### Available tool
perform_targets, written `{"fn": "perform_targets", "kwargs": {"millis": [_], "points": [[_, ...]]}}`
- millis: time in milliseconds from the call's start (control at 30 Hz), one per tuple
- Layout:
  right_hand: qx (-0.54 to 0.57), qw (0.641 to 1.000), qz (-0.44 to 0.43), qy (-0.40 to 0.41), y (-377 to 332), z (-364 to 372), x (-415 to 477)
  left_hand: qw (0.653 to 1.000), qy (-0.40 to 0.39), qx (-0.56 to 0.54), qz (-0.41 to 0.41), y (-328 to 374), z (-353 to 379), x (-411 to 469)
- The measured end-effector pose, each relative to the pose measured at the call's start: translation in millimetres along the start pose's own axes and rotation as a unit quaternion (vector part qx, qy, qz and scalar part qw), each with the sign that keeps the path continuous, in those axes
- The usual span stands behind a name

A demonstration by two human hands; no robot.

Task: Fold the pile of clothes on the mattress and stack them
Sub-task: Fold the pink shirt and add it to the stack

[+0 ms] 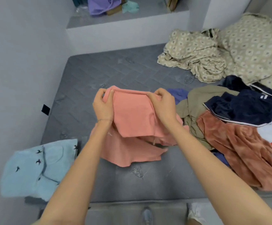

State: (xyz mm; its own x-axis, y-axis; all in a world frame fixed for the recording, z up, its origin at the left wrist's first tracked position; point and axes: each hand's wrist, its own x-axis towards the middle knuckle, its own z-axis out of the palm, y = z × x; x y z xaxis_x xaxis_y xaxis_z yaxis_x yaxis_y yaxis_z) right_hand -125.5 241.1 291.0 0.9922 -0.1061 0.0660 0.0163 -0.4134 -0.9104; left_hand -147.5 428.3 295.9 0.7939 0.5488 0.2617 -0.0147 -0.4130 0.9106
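The left hand [103,108] and right hand [162,105] each hold a closed grip on the pink garment [132,118]

Mattress [89,82]: grey quilted cloth, matt, stitched lines and leaf motifs.
Pink garment [132,114], mattress centre: soft knit cloth, matt, smooth.
Light blue garment [28,169], mattress near-left corner: matt cloth, faintly fuzzy, dark stitched birds.
Rust garment [239,148], mattress right side: plush fleece, fuzzy pile, slight sheen.
Navy garment [242,108], mattress right side: velvety pile, smooth white piping.
Khaki garment [195,98], mattress right of centre: thin woven cloth, creased.
Patterned sheet [245,44], mattress far-right corner: thin printed cloth, crumpled.
Wall [18,46] left of mattress: smooth, matt.
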Motion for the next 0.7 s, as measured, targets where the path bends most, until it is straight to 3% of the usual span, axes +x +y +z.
{"fn": "perform_targets", "kwargs": {"millis": [500, 700], "points": [[-0.015, 0.999, 0.016, -0.028, -7, 107, -14, 0.998, 0.02, 0.027, -0.061, -84, -60, 43], [-0.08, 0.992, 0.068, -0.074, 41, 157, -18, 0.988, -0.036, 0.068, -0.133, -163, -64, 39]]}}
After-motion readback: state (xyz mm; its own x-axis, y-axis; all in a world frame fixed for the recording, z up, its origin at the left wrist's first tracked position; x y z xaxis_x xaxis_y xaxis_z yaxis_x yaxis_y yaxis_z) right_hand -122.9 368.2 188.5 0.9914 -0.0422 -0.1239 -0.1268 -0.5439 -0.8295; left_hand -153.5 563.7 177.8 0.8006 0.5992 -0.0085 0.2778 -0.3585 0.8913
